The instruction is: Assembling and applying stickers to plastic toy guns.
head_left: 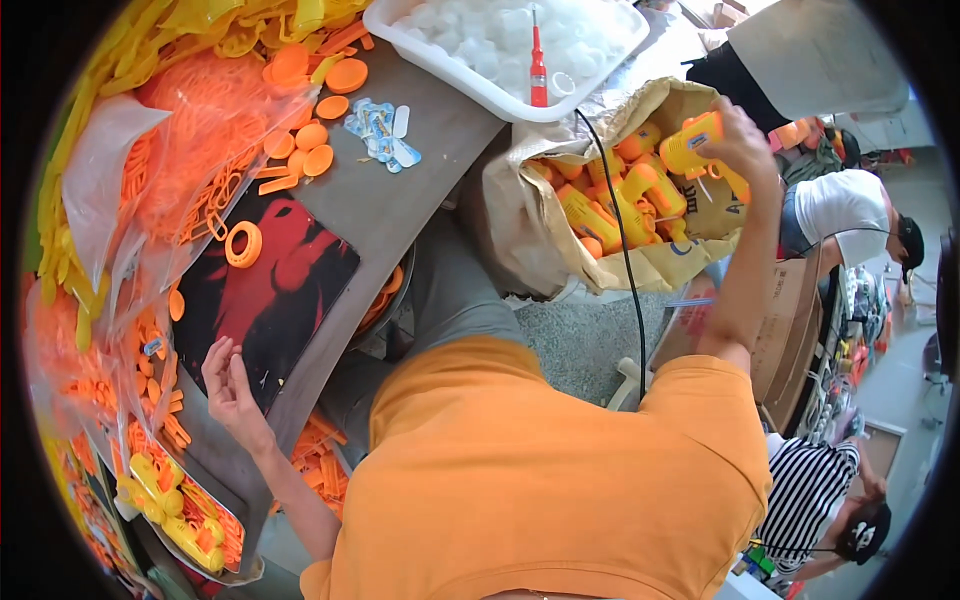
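Note:
My right hand (742,142) is closed on a yellow-and-orange plastic toy (688,148) with a rounded barrel. It holds the toy over the right side of an open paper sack (530,215). Inside the sack lie several similar yellow-and-orange toys (655,190). My left hand (234,393) is empty, its fingers apart and slightly curled, by the near left edge of a black mat with a red picture (265,300). An orange plastic ring (243,244) lies on that mat, beyond the left hand.
A white tub (440,55) of whitish pieces stands at the back, with a red screwdriver (538,75). A black cable (620,210) hangs across the sack. Orange cords in a plastic bag (215,110), orange caps (318,160) and blue-white stickers (378,135) cover the left table. Two people are at the right.

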### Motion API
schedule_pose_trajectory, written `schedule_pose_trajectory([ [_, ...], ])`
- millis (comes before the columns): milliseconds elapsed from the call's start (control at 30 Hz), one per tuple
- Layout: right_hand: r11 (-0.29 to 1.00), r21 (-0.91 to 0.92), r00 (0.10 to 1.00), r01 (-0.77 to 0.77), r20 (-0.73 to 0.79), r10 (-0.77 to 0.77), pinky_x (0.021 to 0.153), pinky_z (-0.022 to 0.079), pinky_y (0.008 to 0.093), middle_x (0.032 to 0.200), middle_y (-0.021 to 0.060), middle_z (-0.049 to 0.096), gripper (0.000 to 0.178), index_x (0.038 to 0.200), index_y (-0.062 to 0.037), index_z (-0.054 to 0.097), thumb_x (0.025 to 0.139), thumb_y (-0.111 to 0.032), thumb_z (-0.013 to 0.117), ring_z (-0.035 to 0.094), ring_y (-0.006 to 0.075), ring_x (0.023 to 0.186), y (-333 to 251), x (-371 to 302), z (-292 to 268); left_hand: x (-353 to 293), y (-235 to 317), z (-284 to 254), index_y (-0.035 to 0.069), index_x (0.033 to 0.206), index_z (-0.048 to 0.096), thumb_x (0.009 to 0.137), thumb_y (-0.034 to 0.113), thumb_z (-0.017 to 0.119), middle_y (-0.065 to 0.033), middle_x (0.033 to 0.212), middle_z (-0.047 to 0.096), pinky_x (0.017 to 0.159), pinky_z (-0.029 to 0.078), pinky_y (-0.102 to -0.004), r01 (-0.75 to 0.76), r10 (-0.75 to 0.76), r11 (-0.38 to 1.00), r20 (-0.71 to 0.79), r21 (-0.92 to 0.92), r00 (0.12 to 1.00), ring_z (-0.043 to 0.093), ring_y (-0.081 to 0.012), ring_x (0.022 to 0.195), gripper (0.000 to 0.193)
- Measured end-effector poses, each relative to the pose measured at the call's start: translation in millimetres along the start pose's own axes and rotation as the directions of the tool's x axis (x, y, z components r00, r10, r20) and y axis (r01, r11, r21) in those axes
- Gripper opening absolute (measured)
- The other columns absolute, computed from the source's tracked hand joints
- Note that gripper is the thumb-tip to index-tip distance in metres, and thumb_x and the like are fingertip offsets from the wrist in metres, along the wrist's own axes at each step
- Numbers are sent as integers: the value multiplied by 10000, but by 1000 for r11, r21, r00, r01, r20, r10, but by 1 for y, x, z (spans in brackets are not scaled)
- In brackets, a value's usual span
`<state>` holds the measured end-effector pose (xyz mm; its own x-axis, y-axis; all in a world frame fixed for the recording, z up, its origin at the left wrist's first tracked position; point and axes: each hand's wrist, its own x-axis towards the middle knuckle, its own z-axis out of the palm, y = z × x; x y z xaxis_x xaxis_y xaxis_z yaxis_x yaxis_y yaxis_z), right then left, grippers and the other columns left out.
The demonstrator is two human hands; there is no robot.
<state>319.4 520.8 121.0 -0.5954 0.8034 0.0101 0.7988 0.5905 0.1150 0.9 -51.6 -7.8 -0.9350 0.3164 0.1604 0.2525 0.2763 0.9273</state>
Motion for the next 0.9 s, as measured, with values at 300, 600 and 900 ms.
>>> schedule_pose_trajectory([
  [300,635,565,837,527,-219,-501,887,459,317,1094,131,649,348,1186,-37,613,846,-96,656,609,233,1022,-200,-27,-39,3,40,20,54,988,695,842,27,655,-87,1059,640,879,482,-314,-219,187,944,146,246,971,608,-224,1015,154],
  [600,-120,740,220,662,-345,-912,635,466,338,791,119,605,82,897,-9,644,845,-71,650,603,250,682,-451,-116,51,-22,48,-42,61,967,682,844,69,664,-70,1040,626,839,503,-346,-316,339,838,30,446,940,615,-228,998,125],
  [900,12,717,412,697,-388,-824,578,445,321,777,94,585,51,856,-31,646,847,-75,670,568,226,623,-471,-143,86,-37,-23,-328,47,1081,676,858,506,592,-162,1078,673,897,475,-399,439,351,637,-746,633,566,625,-324,1028,517],
])
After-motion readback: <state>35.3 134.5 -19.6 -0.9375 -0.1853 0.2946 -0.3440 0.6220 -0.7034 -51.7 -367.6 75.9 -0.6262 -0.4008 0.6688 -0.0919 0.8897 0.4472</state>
